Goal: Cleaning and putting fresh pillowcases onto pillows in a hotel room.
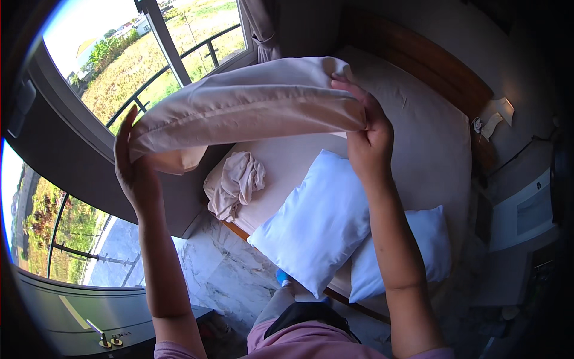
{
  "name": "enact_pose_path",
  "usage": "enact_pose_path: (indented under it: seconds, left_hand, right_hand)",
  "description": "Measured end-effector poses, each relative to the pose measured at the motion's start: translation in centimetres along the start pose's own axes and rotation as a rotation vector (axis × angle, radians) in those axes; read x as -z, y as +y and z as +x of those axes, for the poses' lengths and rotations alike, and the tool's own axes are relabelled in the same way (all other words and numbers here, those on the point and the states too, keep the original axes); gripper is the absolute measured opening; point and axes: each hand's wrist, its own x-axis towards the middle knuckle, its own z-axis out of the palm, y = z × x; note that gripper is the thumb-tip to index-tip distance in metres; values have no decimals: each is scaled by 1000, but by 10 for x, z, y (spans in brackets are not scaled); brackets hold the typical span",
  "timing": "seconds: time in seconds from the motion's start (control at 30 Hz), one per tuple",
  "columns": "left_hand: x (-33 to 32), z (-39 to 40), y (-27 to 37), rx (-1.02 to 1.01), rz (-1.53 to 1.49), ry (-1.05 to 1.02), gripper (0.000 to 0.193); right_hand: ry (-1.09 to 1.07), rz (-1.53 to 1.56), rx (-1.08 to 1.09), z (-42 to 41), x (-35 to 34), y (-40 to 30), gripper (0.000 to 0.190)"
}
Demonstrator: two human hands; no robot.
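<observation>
A beige pillowcase or similar folded cloth (251,110) is stretched in the air between my two hands. My left hand (139,175) grips its left end, thumb and fingers on either side of the fabric. At the right end, my right hand (370,130) holds a corner, with fingers over the top edge. Below the cloth, a white pillow (314,215) lies on the bed, partly over a second white pillow (421,242). My right forearm covers part of both. A crumpled beige cloth (237,184) rests near the bed's left corner.
The bed (417,157) wears a beige fitted sheet and has a wooden headboard (421,49). Windows with a dark railing (134,96) are at the left, with a tied curtain (267,40) beside them. Marble-patterned floor (215,260) shows by my feet. A door handle (101,334) is lower left.
</observation>
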Motion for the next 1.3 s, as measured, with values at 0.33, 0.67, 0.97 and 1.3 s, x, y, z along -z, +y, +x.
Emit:
enact_pose_path:
  seconds: [0.33, 0.67, 0.97, 1.3]
  left_hand:
    - [16, -158, -168, 362, 280, -741, 17]
    - [7, -285, -261, 752, 416, -881, 14]
    - [16, -296, -287, 1618, -642, -80, 23]
    - [30, -257, -290, 1484, -353, -335, 32]
  right_hand:
    - [-283, -140, -610, -171, -64, 157, 26]
    - [-479, -852, -1540, -299, -43, 203, 96]
    - [-363, -1129, -1795, -345, -73, 264, 118]
    - [-86, -903, -852, -375, 16, 261, 21]
